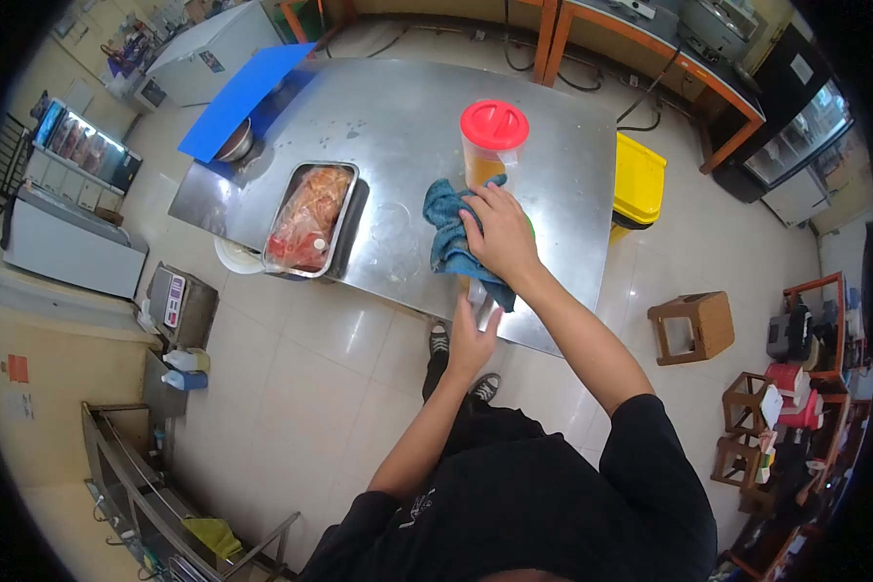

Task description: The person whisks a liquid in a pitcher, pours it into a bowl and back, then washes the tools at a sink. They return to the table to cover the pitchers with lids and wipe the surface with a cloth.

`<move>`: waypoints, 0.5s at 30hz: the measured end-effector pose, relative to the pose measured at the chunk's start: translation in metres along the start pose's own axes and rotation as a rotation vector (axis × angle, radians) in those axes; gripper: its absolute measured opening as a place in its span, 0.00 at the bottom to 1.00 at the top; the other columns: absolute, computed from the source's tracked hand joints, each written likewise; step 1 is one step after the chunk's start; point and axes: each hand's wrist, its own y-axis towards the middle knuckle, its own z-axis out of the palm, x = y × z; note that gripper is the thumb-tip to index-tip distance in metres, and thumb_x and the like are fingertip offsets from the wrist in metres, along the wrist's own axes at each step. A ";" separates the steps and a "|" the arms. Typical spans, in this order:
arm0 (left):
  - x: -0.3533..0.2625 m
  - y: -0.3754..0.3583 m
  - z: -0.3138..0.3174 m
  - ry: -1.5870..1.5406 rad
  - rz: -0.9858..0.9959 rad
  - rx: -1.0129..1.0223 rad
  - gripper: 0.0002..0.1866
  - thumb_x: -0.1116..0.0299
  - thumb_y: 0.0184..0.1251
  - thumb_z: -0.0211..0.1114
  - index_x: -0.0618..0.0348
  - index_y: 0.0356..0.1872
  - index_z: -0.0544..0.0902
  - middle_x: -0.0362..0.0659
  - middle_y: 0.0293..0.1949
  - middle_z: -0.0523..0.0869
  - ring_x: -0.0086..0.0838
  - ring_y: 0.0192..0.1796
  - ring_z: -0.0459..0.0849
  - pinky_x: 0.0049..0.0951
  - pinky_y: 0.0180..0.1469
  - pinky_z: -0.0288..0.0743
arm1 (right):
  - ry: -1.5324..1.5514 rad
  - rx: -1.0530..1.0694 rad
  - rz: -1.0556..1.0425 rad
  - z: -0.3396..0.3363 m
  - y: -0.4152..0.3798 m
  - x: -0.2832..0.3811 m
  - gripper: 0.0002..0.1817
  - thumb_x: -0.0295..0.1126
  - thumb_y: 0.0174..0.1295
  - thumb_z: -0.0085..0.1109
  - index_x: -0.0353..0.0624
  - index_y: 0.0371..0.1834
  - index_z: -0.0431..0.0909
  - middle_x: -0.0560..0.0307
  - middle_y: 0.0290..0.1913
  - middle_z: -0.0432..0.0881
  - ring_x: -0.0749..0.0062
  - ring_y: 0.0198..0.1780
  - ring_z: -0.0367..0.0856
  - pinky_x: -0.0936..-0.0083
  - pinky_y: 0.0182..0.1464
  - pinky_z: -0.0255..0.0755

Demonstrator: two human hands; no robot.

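Note:
My right hand is over a damp-looking blue cloth, its fingers bent onto the fabric near the table's front edge. Below it, my left hand reaches up at the edge, thumb and fingers around something mostly hidden by the cloth. A sliver of green shows beside my right hand; what it belongs to is hidden. Just beyond the cloth stands a clear pitcher with a red lid and yellowish liquid inside. Further left, a metal tray holds plastic-wrapped reddish food.
The steel table carries a blue board leaning over a metal bowl at the far left. A yellow bin stands off its right side. A brown stool is on the floor at right.

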 end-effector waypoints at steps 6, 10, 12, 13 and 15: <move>0.030 0.018 0.017 -0.120 0.091 -0.104 0.16 0.69 0.66 0.57 0.69 0.50 0.69 0.61 0.34 0.80 0.55 0.37 0.79 0.42 0.42 0.72 | -0.021 0.074 -0.130 -0.032 -0.039 0.010 0.11 0.30 0.62 0.55 0.38 0.45 0.76 0.48 0.54 0.78 0.47 0.59 0.74 0.58 0.62 0.66; 0.023 0.022 0.019 -0.123 0.091 -0.102 0.14 0.73 0.64 0.57 0.68 0.47 0.69 0.60 0.28 0.79 0.54 0.31 0.79 0.44 0.36 0.71 | -0.019 0.091 -0.011 -0.061 -0.054 -0.004 0.11 0.28 0.62 0.52 0.37 0.47 0.75 0.46 0.54 0.78 0.47 0.55 0.76 0.59 0.59 0.69; 0.028 0.021 0.022 -0.114 0.071 -0.060 0.13 0.73 0.64 0.57 0.68 0.46 0.68 0.58 0.23 0.77 0.55 0.26 0.77 0.45 0.31 0.69 | 0.055 0.054 0.212 -0.056 -0.033 -0.013 0.13 0.26 0.61 0.51 0.36 0.49 0.74 0.45 0.54 0.78 0.45 0.54 0.76 0.62 0.58 0.69; 0.030 0.030 0.024 -0.124 0.057 -0.065 0.14 0.73 0.64 0.57 0.69 0.47 0.68 0.58 0.23 0.77 0.56 0.26 0.77 0.46 0.31 0.69 | 0.064 0.076 0.200 -0.050 -0.016 -0.016 0.14 0.26 0.60 0.51 0.37 0.50 0.74 0.45 0.54 0.77 0.45 0.55 0.75 0.62 0.58 0.69; 0.034 0.032 0.025 -0.136 0.007 -0.054 0.16 0.72 0.65 0.57 0.69 0.50 0.68 0.59 0.23 0.77 0.57 0.26 0.76 0.46 0.31 0.69 | 0.090 0.130 0.205 -0.030 0.003 -0.010 0.17 0.24 0.59 0.50 0.40 0.52 0.74 0.44 0.56 0.76 0.44 0.56 0.74 0.64 0.59 0.69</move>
